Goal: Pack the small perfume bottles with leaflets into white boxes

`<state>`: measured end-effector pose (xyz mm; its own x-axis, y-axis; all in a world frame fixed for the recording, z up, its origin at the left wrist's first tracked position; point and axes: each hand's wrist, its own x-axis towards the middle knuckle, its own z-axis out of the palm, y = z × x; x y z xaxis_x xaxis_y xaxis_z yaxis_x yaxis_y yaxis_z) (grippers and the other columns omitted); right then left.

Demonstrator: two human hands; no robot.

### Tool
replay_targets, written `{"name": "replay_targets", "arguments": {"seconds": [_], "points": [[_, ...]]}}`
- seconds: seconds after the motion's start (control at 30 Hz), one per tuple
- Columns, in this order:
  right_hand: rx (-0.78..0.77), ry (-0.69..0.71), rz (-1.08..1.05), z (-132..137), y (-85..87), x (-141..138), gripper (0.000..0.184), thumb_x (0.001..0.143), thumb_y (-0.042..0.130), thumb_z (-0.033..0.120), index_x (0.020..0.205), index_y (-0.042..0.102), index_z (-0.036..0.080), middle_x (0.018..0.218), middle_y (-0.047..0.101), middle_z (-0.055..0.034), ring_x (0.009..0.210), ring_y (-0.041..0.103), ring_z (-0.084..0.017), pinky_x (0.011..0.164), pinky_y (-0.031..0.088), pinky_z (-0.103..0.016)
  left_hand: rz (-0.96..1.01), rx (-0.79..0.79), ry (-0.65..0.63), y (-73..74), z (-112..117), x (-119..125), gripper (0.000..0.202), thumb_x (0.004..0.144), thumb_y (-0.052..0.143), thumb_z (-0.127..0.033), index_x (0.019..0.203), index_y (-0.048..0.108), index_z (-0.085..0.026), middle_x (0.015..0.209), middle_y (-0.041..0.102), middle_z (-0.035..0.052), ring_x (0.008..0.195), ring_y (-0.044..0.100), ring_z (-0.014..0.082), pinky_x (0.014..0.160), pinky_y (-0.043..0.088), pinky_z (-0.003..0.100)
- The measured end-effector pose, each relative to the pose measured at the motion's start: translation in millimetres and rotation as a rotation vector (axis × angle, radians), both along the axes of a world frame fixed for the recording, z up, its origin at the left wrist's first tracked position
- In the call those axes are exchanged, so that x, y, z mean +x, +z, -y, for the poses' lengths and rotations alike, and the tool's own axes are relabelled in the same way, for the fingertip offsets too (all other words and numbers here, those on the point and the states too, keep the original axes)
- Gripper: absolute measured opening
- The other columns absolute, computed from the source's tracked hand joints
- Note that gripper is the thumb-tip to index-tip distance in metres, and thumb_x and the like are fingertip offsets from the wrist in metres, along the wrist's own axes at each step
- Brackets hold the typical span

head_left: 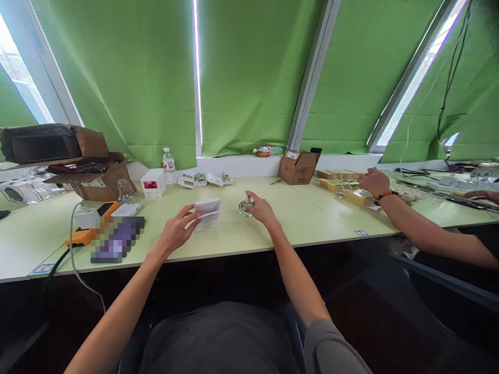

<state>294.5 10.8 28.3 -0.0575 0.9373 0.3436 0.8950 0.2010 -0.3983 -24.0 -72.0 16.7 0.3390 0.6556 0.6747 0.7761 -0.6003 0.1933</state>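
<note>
My left hand (178, 228) grips a small white box (208, 216) by its left side, thumb in front and fingers at the upper edge. The box stands upright on the table with its top open. To the right, my right hand (261, 209) has its fingers on a small clear glass bottle (245, 209), which looks like a perfume bottle and stands on the table. The index finger reaches over the bottle's top, and the hand hides part of its right side. A gap of bare table lies between box and bottle.
Behind are a white box with a red picture (153, 183), a water bottle (169, 165), small opened packages (199, 179) and a brown carton (298, 167). At left lie a blurred purple item (118, 240) and cables. A co-worker's arm (413, 215) reaches in at right.
</note>
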Motion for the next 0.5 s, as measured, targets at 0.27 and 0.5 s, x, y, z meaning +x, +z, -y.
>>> {"name": "replay_targets", "arguments": {"seconds": [0.27,0.5], "points": [[-0.009,-0.016,0.022,-1.5,-1.6,1.3,0.067,0.087,0.057,0.04,0.147,0.033,0.022,0.102,0.068,-0.0091,0.095,0.06,-0.025,0.073,0.038,-0.027,-0.037,0.032,0.012,1.2,0.5,-0.7,0.031,0.097,0.042,-0.038,0.117,0.065,-0.031,0.134,0.055,0.0043,0.097,0.067,0.0173,0.062,0.051,0.022],[-0.036,-0.025,0.105,-5.1,-1.2,-0.9,0.027,0.089,0.053,0.04,0.094,0.065,0.016,0.093,0.07,-0.0115,0.087,0.061,-0.023,0.066,0.034,-0.026,-0.036,0.063,0.009,0.8,-0.1,-0.1,0.03,0.097,0.043,-0.037,0.116,0.066,-0.031,0.133,0.056,0.0042,0.097,0.067,0.0171,0.068,0.052,0.023]]}}
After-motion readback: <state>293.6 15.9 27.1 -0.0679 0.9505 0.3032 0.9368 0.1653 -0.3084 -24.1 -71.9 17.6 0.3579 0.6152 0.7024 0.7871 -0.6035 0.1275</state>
